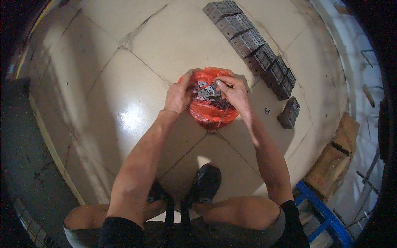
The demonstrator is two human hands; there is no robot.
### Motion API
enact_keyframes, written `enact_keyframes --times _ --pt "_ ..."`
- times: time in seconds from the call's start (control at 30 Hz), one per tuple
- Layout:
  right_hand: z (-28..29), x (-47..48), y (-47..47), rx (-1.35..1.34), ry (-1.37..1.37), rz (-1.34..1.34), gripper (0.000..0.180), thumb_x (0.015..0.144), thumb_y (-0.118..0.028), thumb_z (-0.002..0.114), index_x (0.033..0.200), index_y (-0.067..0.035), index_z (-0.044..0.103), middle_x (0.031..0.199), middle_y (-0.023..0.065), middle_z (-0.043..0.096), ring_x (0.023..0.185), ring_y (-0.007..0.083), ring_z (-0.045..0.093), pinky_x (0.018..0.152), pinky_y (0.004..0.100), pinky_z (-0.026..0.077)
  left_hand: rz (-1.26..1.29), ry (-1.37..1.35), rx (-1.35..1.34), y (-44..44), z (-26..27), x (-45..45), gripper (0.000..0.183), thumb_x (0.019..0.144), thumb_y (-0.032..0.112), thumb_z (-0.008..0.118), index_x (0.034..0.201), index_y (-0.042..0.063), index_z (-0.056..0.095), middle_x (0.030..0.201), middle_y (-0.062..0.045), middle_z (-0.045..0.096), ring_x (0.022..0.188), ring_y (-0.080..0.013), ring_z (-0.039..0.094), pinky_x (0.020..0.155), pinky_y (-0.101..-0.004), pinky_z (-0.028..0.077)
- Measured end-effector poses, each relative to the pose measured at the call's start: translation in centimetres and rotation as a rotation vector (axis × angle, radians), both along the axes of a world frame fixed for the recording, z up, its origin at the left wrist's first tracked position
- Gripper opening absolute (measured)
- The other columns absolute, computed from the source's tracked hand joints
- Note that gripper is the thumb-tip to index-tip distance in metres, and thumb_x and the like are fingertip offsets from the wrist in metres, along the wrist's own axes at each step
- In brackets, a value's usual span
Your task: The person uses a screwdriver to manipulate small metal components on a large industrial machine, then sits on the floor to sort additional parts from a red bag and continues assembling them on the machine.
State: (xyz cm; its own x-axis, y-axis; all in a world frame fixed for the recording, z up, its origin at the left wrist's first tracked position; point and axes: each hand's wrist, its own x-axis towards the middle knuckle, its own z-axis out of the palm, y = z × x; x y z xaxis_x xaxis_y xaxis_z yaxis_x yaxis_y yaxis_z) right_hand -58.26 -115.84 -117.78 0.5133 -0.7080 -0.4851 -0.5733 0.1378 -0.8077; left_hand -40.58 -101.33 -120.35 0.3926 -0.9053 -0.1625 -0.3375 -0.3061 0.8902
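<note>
A red plastic bag [214, 114] sits on the tiled floor before me with its mouth spread. Many small flat metal pieces with holes [207, 91] fill it. On the bag's left side my left hand [179, 94] grips the rim, its fingertips dipping inside. Over the right part of the opening is my right hand [234, 93], with thumb and forefinger brought close together above the metal pieces. Whether a piece is pinched between them is too small to tell.
A slanting row of stacked grey metal parts [248, 37] stands at upper right. One separate stack [289, 113] and a small loose piece [267, 110] lie right of the bag. Brown cardboard boxes [328, 167] and a blue metal frame [325, 220] are at lower right.
</note>
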Motion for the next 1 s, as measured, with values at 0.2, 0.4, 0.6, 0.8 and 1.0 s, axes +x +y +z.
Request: enact_keyframes --times 0.2,0.4,0.6,0.8,1.0 --pt "-0.1 -1.3 0.7 -0.065 0.023 0.059 0.024 0.100 -0.017 0.071 0.119 -0.005 0.077 0.092 0.0035 0.076 0.072 0.0089 0.061 0.066 0.0261 0.049 0.219 0.163 0.009 -0.6 0.0 0.5 0.056 0.089 -0.006 0.072 0.141 0.006 0.057 0.115 -0.019 0.076 0.106 -0.0300 0.076 0.088 -0.0397 0.060" --pt "-1.1 -1.6 0.9 -0.175 0.088 0.153 0.023 0.092 -0.013 0.075 0.114 -0.007 0.079 0.103 0.0092 0.080 0.090 0.0164 0.073 0.084 0.0314 0.056 0.211 0.245 0.050 -0.6 -1.8 1.3 0.052 0.089 -0.003 0.075 0.138 0.005 0.061 0.116 -0.018 0.076 0.105 -0.0268 0.075 0.088 -0.0367 0.060" --pt "-1.0 -2.0 1.2 -0.204 0.089 0.153 0.029 0.086 -0.002 0.078 0.114 -0.006 0.078 0.105 0.0084 0.079 0.096 0.0169 0.072 0.087 0.0304 0.056 0.200 0.356 0.021 -0.3 -2.4 1.4 0.052 0.091 -0.003 0.073 0.140 0.004 0.059 0.113 -0.017 0.077 0.101 -0.0228 0.074 0.087 -0.0346 0.060" --pt "-1.4 -2.1 1.7 -0.150 0.073 0.107 0.031 0.085 0.003 0.076 0.116 -0.002 0.075 0.103 0.0080 0.077 0.096 0.0153 0.070 0.088 0.0298 0.056 0.151 0.336 0.064 0.0 -2.7 1.8 0.054 0.094 -0.004 0.070 0.145 0.004 0.055 0.111 -0.014 0.077 0.099 -0.0191 0.073 0.086 -0.0332 0.059" --pt "0.2 -2.1 2.9 -0.578 0.204 0.216 0.032 0.085 -0.001 0.079 0.117 -0.003 0.074 0.107 0.0160 0.075 0.099 0.0300 0.074 0.087 0.0381 0.058 0.174 0.146 -0.017 0.4 -1.0 0.7 0.057 0.091 -0.005 0.071 0.145 0.003 0.054 0.103 -0.013 0.077 0.097 -0.0188 0.074 0.087 -0.0343 0.059"
